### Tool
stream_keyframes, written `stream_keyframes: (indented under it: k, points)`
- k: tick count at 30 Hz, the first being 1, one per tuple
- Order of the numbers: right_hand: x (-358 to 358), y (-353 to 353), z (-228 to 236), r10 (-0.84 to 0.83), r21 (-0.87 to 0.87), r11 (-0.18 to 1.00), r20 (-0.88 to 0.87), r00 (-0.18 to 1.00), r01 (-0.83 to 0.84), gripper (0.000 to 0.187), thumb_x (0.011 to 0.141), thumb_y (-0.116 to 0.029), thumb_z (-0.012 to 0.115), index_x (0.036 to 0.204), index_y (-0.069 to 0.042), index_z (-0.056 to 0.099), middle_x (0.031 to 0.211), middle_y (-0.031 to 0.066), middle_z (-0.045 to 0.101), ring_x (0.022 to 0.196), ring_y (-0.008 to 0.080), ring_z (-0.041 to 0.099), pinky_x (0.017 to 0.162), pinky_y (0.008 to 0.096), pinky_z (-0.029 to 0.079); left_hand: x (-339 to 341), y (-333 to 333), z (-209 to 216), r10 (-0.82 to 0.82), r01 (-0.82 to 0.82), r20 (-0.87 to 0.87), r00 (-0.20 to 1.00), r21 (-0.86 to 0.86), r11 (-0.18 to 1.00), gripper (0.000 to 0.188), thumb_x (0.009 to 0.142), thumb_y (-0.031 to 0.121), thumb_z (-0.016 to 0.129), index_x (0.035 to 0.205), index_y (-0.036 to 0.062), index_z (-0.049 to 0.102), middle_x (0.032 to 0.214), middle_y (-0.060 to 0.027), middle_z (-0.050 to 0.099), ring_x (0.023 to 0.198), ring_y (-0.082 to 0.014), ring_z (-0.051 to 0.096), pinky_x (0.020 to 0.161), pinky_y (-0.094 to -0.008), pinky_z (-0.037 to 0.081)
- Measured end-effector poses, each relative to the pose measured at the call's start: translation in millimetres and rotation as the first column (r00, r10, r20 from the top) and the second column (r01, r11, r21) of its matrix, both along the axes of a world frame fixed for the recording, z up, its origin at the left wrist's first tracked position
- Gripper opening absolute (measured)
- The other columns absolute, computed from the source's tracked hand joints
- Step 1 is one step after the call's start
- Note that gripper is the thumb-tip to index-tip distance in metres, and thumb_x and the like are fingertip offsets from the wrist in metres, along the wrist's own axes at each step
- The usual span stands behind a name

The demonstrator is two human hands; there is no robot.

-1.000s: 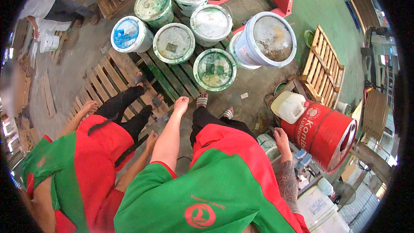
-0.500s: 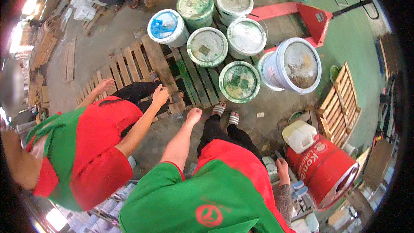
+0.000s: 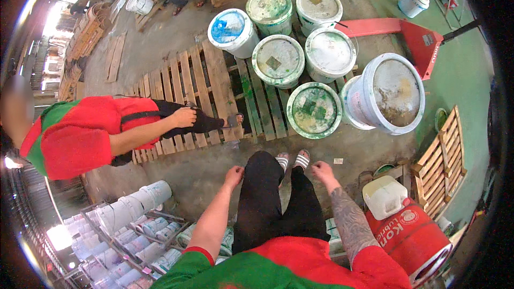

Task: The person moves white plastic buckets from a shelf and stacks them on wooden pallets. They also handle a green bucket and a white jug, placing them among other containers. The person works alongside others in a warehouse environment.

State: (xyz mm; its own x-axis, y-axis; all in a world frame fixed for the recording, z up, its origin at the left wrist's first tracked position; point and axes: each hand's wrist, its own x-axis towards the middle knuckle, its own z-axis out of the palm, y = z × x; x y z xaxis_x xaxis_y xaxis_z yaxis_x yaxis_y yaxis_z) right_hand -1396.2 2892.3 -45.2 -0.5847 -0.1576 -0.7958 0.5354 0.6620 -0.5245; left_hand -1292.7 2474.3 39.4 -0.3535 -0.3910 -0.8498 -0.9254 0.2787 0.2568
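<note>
My left hand (image 3: pixel 233 175) hangs beside my left thigh with its fingers curled in and nothing showing in it. Loosely closed, my right hand (image 3: pixel 323 171) is in front of my right leg, near my sandalled feet (image 3: pixel 301 159), and also looks bare. Neither touches any container. Ahead of me, the nearest bucket (image 3: pixel 314 110) has a green-stained lid. Right of it, a large pale blue bucket (image 3: pixel 397 93) with a dirty lid leans over or sits on another white bucket (image 3: pixel 350 101). Several more lidded buckets (image 3: pixel 278 60) are grouped behind, one with a blue-smeared lid (image 3: pixel 227 27).
A co-worker (image 3: pixel 96 134) in red and green stands at the left, a foot on the wooden pallet (image 3: pixel 206 83). A red pallet jack (image 3: pixel 415 43) is behind the buckets. To my right are a red drum (image 3: pixel 409 235), a jerrycan (image 3: pixel 384 197) and a tilted pallet (image 3: pixel 441 163).
My view has shifted, so the buckets appear farther right. My left hand has drawn back, and my right has come forward from beside the drum. The co-worker has turned and lowered an arm.
</note>
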Motion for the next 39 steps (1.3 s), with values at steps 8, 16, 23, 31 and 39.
stream_keyframes:
  k: [8, 16, 23, 31, 39]
  points:
    - [69, -159, -28, -0.051, -0.321, 0.942, 0.145, 0.988, 0.096, 0.029, 0.092, -0.027, 0.067, 0.111, -0.005, 0.066, 0.086, 0.0033, 0.065, 0.080, 0.0174, 0.061, 0.067, 0.0345, 0.051, 42, 8, -48, 0.460, -0.299, -0.195, 0.866, 0.537, 0.789, 0.023, 0.092, 0.019, 0.063, 0.105, -0.0002, 0.066, 0.086, -0.0064, 0.069, 0.073, -0.0174, 0.063, 0.064, -0.0352, 0.050]
    - [63, -165, -43, -0.439, 0.004, 0.834, 0.611, 0.659, 0.552, 0.024, 0.083, -0.036, 0.064, 0.084, -0.013, 0.062, 0.073, 0.0011, 0.047, 0.071, 0.0161, 0.041, 0.065, 0.0331, 0.034, 79, 43, -110, 0.803, -0.779, 0.192, 0.564, 0.445, 0.442, 0.035, 0.090, 0.033, 0.060, 0.104, 0.0012, 0.066, 0.090, -0.0074, 0.068, 0.076, -0.0199, 0.062, 0.070, -0.0345, 0.049]
    - [64, -140, 22, -0.355, -0.119, 0.853, 0.580, 0.733, 0.508, 0.027, 0.094, -0.038, 0.060, 0.093, -0.012, 0.062, 0.078, -0.0024, 0.051, 0.071, 0.0135, 0.048, 0.066, 0.0324, 0.041, 81, 62, -53, 0.787, -0.765, 0.068, 0.613, 0.298, 0.570, 0.041, 0.095, 0.038, 0.055, 0.113, 0.0027, 0.064, 0.101, -0.0081, 0.065, 0.089, -0.0212, 0.061, 0.079, -0.0352, 0.049]
    - [85, -165, -50, 0.023, -0.140, 0.990, 0.172, 0.985, 0.001, 0.029, 0.094, -0.032, 0.068, 0.100, -0.003, 0.068, 0.074, 0.0041, 0.063, 0.061, 0.0133, 0.057, 0.051, 0.0318, 0.045, 96, 30, -89, 0.732, -0.651, -0.045, 0.679, 0.425, 0.629, 0.021, 0.094, 0.008, 0.059, 0.113, 0.0050, 0.065, 0.104, -0.0082, 0.067, 0.092, -0.0203, 0.061, 0.082, -0.0327, 0.049]
    - [92, -224, -34, -0.081, -0.193, 0.969, 0.340, 0.937, 0.154, 0.037, 0.098, -0.031, 0.054, 0.114, 0.001, 0.063, 0.097, 0.0146, 0.068, 0.090, 0.0265, 0.064, 0.081, 0.0386, 0.049, 107, -8, -76, 0.851, -0.808, 0.031, 0.525, 0.332, 0.486, 0.022, 0.097, 0.026, 0.052, 0.102, 0.0070, 0.062, 0.091, -0.0039, 0.063, 0.081, -0.0200, 0.059, 0.078, -0.0371, 0.048]
